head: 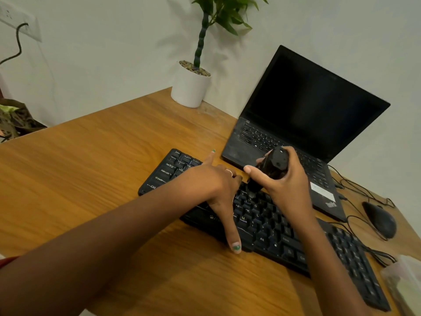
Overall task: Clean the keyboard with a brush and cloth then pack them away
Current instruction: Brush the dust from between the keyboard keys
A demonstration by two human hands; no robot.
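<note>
Right hand (286, 179) grasping brush (270, 169) | left hand (214, 183) flat, released, steadying keyboard (262, 222) | mid-frame — sweep lightly along rows.

Head view: the one camera, worn on my head, looking forward and down.
Nearness: close above my fingers (234, 236) on the keyboard (284, 236).
Beyond my fingers: laptop (307, 115), wall.

a warm orange-brown wood-grain desk (102, 156) meets a plain pale grey-white wall (102, 65) at its far edge. a white wall socket plate (21, 23) sits high on the left, with a black cable (17, 45) hanging from it. soft, even light casts faint leaf shadows on the wall.
</note>
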